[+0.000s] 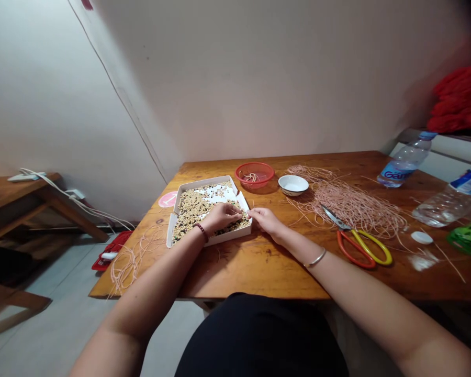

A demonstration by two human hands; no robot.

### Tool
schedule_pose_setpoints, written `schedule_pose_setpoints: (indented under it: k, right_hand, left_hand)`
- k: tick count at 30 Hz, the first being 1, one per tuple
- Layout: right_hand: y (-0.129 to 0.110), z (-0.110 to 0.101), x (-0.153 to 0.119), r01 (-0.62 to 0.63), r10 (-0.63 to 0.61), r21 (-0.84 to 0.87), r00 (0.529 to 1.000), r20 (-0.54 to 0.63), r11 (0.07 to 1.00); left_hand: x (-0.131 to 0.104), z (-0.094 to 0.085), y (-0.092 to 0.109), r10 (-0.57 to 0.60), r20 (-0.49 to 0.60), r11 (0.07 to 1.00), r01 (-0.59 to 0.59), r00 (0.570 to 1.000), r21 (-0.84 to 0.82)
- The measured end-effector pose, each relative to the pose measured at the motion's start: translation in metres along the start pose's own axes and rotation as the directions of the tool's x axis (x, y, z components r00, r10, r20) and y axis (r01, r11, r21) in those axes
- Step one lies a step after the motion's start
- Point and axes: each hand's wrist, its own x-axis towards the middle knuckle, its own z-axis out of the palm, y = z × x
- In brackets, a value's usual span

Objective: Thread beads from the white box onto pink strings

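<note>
My left hand (222, 215) is over the near right part of a shallow white box (240, 236) holding many small beige and black beads (192, 208). Its thumb and fingers are pinched together; what lies between them is too small to make out. Close by, at the box's right edge, my right hand (266, 220) pinches what looks like a thin pale cord, a short end of it rising above the fingertips. The two sets of fingertips nearly meet.
Behind the box stand a red plastic basket (255, 175) and a white bowl (293, 184). Pink cords (361, 204) are heaped right, beside scissors (353, 235) with red and yellow handles. Plastic bottles (406, 159) are further right. More loose cord (131, 262) lies left.
</note>
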Motion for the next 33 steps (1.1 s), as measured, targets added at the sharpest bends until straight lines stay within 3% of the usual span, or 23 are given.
schedule_pose_setpoints:
  k: [5, 10, 18, 24, 33]
  right_hand:
    - [0.011, 0.000, 0.006, 0.159, -0.187, -0.218, 0.975, -0.116, 0.963]
    - [0.013, 0.000, 0.006, 0.153, -0.228, -0.368, 0.959, -0.169, 0.917]
    - [0.008, -0.002, 0.004, 0.106, -0.218, -0.406, 0.946, -0.241, 0.908]
    - [0.007, -0.003, 0.004, 0.112, -0.224, -0.407, 0.945, -0.239, 0.906]
    - [0.006, -0.006, 0.003, 0.098, -0.207, -0.414, 0.951, -0.228, 0.905]
  left_hand:
    - [0.005, 0.003, -0.005, 0.003, 0.016, 0.980, 0.000, 1.000, -0.201]
    - [0.006, 0.004, -0.008, -0.002, 0.021, 0.973, 0.006, 1.000, -0.231]
    - [0.004, 0.003, -0.004, -0.035, 0.019, 0.977, 0.038, 0.999, -0.212]
    - [0.001, 0.003, 0.005, -0.093, 0.102, 0.941, 0.121, 0.990, -0.316]
    - [-0.002, 0.002, 0.016, -0.146, 0.121, 0.907, 0.182, 0.982, -0.379]
